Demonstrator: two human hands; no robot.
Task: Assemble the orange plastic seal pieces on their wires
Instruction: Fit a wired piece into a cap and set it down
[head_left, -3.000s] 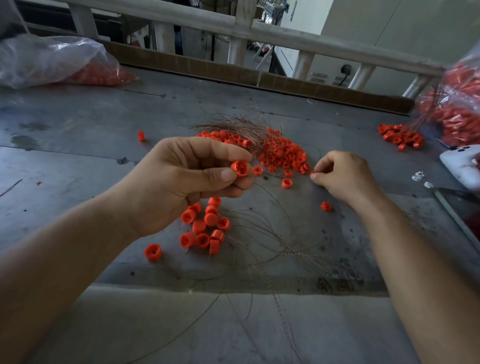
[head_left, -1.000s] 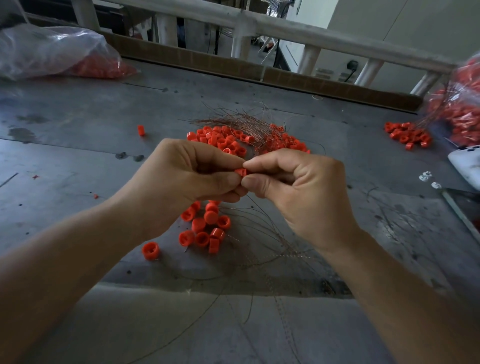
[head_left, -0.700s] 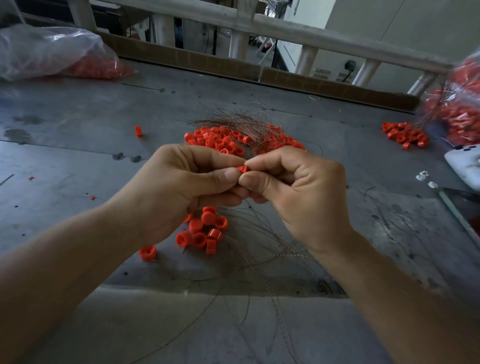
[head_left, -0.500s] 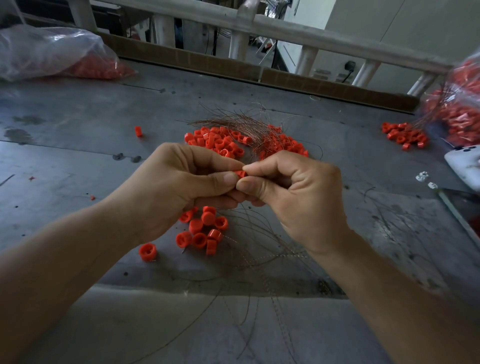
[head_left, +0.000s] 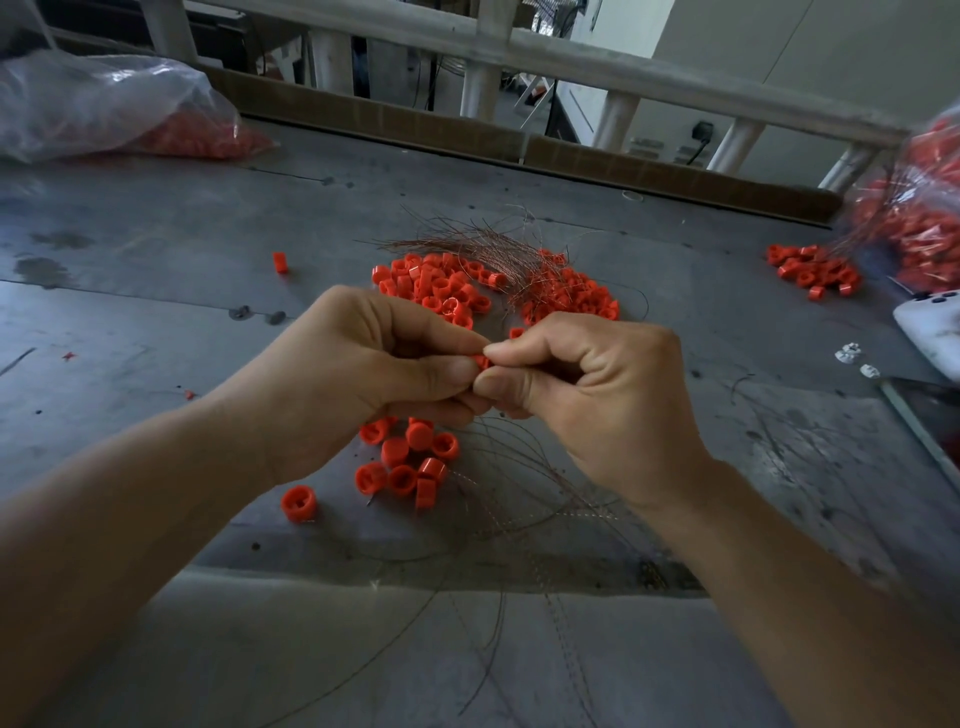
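My left hand and my right hand meet fingertip to fingertip above the grey table. Between them they pinch one small orange seal piece, mostly hidden by thumbs and forefingers. Thin wires trail down from under the hands toward the table's near edge. Beyond the hands lies a pile of orange seal pieces with a bundle of wires across it. A smaller cluster of orange pieces lies under my left hand.
A clear bag of orange parts sits far left; another bag with wires sits far right beside a small orange heap. A white object lies at the right edge. A railing runs behind the table.
Three seconds ago the left hand held the orange piece alone and the right hand was at the pile. The right hand has since joined it; over the last second both hands barely moved.
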